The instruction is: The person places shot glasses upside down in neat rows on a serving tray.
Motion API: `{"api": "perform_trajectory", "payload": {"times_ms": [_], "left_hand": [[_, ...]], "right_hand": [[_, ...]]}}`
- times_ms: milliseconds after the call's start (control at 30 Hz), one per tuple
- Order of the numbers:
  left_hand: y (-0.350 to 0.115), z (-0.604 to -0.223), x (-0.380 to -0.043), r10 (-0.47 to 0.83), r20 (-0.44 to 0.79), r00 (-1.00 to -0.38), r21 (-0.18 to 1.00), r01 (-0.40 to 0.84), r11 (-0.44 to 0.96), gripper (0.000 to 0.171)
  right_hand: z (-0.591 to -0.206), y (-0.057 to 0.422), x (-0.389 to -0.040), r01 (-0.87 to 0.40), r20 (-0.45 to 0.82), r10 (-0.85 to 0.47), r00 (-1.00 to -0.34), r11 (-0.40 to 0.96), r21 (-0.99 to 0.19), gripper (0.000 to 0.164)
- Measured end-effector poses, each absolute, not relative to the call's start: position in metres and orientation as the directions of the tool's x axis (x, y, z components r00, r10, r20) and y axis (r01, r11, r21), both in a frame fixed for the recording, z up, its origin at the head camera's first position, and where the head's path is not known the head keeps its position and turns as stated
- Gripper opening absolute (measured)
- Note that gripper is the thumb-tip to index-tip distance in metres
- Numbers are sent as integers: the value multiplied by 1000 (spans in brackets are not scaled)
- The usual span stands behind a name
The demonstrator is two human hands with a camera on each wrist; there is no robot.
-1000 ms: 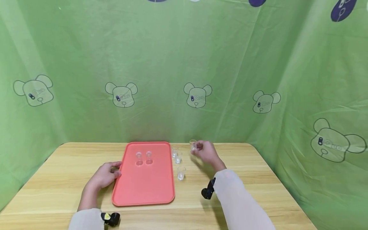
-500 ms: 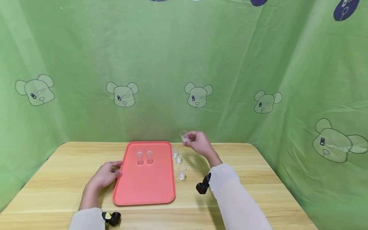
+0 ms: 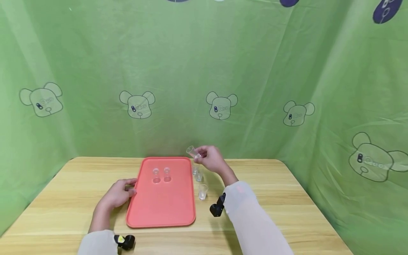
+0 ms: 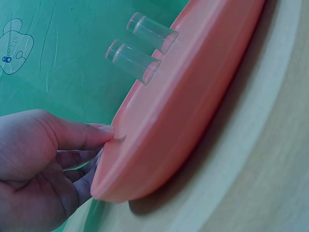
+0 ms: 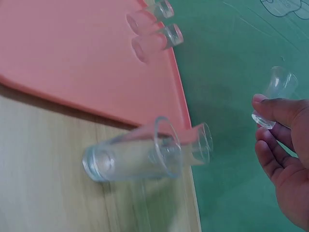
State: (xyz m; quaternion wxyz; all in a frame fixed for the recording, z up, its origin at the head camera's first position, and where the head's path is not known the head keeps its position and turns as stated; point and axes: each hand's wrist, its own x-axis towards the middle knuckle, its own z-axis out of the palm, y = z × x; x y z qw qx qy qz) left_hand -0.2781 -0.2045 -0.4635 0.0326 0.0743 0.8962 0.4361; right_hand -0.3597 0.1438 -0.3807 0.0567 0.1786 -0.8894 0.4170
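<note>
My left hand [image 3: 118,193] pinches the left rim of the red tray [image 3: 160,209], thumb on top, as the left wrist view shows. Two clear shot glasses [image 4: 133,60] stand upside down on the tray's far half. Between the thumb and fingers of my right hand [image 3: 210,158] is another shot glass [image 5: 282,83], gripped near its thick base. It is held in the air by the tray's back right corner, mouth tipped up and leftward. Below that hand, several upright shot glasses [image 3: 203,192] stand on the table along the tray's right side.
The light wooden table [image 3: 271,212] reaches back to a green curtain [image 3: 178,71] with bear-head drawings, which also hangs at both sides. A black wrist camera [image 3: 217,207] sits at the right cuff, another camera [image 3: 125,242] at the left.
My right hand has lifted the shot glass off the table and carried it left toward the tray, tilting it over. The left hand stays on the tray's rim.
</note>
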Motion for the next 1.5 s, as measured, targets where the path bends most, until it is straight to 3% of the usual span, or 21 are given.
{"api": "perform_trajectory", "payload": {"times_ms": [267,600,867,1333,1500], "left_hand": [[-205,-466,-278,160,9,-987,780,107,616,44],[-206,-464,-278,171,13,-985,777,118,619,44],[-206,-463,-277,170,3,-985,776,109,621,44],[-205,-464,-279,170,-2,-986,787,103,609,44],[-206,-465,-278,165,-9,-986,789,95,607,44]], "right_hand": [[-388,128,-355,-382,242,-307,-920,578,-721,25],[-394,116,-355,-378,225,-329,-917,536,-755,32],[-396,102,-352,-350,206,-329,-922,474,-808,26],[-403,84,-351,-411,279,-308,-910,570,-712,30],[-409,79,-351,-428,293,-316,-902,579,-694,22]]}}
